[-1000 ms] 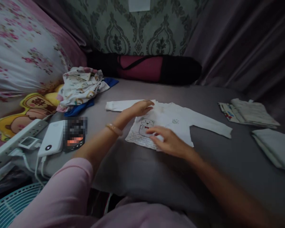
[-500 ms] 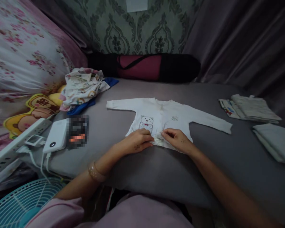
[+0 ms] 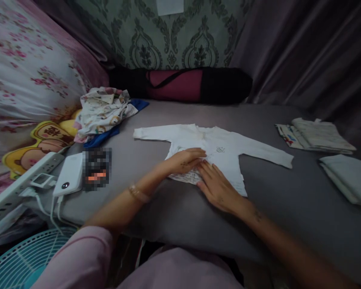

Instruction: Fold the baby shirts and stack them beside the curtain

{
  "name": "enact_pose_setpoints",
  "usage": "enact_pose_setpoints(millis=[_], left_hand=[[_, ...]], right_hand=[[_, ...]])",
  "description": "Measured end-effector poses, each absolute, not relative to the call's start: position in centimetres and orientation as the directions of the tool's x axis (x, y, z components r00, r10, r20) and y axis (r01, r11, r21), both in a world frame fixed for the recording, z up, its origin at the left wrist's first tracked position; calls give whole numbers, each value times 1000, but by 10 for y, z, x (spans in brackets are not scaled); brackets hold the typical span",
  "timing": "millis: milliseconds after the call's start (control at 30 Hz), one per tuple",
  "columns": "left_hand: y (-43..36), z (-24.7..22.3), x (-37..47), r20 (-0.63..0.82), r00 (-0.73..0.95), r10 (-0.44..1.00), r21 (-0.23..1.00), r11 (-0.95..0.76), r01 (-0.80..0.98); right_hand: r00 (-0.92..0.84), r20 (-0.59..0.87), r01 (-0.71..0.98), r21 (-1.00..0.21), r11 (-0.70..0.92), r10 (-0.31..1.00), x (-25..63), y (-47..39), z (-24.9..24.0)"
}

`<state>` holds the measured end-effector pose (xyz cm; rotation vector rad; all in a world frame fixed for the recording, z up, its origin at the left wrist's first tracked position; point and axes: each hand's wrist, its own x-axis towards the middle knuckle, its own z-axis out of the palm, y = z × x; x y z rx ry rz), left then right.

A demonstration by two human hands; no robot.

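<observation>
Rumpled clothes (image 3: 104, 114) sit heaped on the grey sheet (image 3: 303, 192) at left. The left hand (image 3: 185, 160) lies over the front of the white shirt (image 3: 228, 140), fingers straight and close together. The shirt lies flat mid-sheet. The right hand (image 3: 218, 186) (palm down) rests on it, fingers extended. Farther right are 2 folded garments, 1 patterned (image 3: 319, 136), 1 pale (image 3: 350, 176).

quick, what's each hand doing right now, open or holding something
Left hand: open, fingers extended over the white long-sleeved cloth top, gripping nothing visible.
Right hand: open, fingers flat on the top, gripping nothing visible.
</observation>
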<state>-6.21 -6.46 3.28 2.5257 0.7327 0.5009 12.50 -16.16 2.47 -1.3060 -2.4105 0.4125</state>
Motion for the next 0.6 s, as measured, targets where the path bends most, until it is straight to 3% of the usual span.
enact_pose_setpoints(millis=[100, 267, 433, 600], left_hand=[[-29, 15, -32, 116, 869, 481, 370, -833, 412], [-5, -5, -12, 21, 860, 510, 229, -840, 493], [-8, -11, -16, 27, 844, 535, 204, -830, 520], [-8, -9, -16, 14, 846, 534, 252, -820, 513]], right_hand=[[-574, 103, 755, -317, 574, 813, 119, -163, 15], [-611, 66, 735, -322, 597, 789, 119, -166, 13], [-668, 16, 673, -415, 612, 744, 118, -183, 19], [-723, -37, 559, -618, 553, 690, 122, -200, 43]])
